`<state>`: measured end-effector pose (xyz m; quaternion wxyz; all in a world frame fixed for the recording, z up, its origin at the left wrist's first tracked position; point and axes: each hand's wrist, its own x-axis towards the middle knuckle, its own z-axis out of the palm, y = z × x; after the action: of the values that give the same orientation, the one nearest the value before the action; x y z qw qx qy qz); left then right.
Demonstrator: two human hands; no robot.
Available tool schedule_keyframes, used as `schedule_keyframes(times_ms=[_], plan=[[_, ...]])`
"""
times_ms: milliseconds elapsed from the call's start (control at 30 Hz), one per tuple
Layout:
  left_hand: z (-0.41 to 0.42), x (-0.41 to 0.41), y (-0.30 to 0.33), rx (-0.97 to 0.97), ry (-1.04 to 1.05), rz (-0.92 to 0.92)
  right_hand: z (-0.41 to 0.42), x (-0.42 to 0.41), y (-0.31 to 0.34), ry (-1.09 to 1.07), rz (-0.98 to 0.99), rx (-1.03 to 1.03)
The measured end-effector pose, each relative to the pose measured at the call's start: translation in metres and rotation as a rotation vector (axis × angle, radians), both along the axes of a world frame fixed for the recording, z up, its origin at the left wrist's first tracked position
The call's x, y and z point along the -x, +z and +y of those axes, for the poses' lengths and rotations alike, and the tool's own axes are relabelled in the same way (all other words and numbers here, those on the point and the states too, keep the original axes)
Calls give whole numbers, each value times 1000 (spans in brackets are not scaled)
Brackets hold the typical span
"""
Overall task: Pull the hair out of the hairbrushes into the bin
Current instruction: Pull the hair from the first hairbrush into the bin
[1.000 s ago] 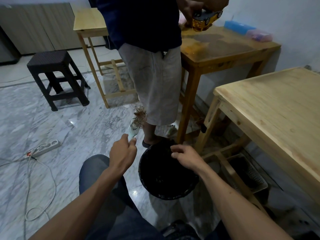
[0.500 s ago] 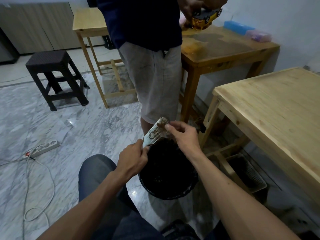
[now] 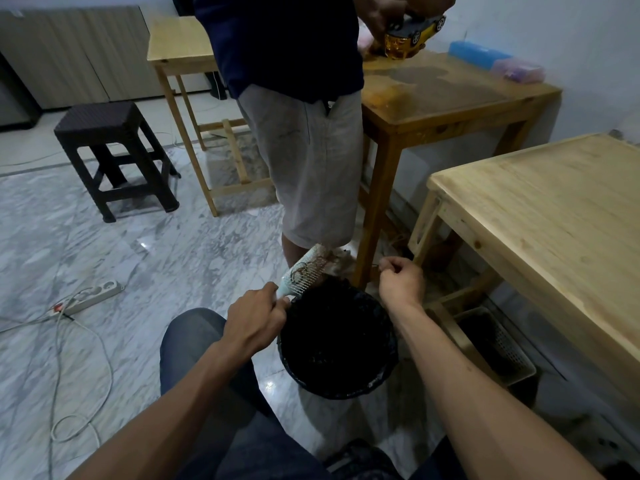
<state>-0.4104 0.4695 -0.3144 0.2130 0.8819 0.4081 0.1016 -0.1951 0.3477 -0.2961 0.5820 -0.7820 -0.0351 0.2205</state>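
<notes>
My left hand point(image 3: 256, 318) grips the handle of a pale hairbrush point(image 3: 302, 274), held tilted over the far left rim of a round black bin point(image 3: 384, 372) on the floor. Brown hair point(image 3: 311, 268) is tangled in the brush's white bristles, with a looser tuft at its far end. My right hand point(image 3: 401, 280) is over the bin's far right rim, to the right of the brush, its fingers pinched together. A thin strand seems to run from those fingers towards the brush, but it is too fine to be sure.
A person point(image 3: 304, 133) in grey shorts stands just beyond the bin, holding a yellow toy car point(image 3: 412, 36) over a wooden table point(image 3: 450, 102). A second wooden table point(image 3: 554, 209) is at my right, with a basket point(image 3: 498, 344) under it. A black stool point(image 3: 114, 157), power strip point(image 3: 93, 296) and cables lie left.
One second ago my left hand held the brush out beyond the bin and my right hand rested on the rim. The brush came over the bin, my right hand pinched its far end, then pulled away rightward.
</notes>
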Motion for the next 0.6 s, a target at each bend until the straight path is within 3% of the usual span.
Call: schedule_keyframes(times_ms=[233, 367, 500, 600], plan=[[22, 15, 0, 69, 257, -33, -13, -13, -3, -159, 111, -12], [20, 15, 0, 75, 260, -48, -19, -12, -14, -46, 101, 100], [11, 10, -1, 72, 178, -83, -17, -4, -24, 237, 75, 258], [4, 6, 2, -8, 66, -65, -14, 7, -17, 338, 98, 142]])
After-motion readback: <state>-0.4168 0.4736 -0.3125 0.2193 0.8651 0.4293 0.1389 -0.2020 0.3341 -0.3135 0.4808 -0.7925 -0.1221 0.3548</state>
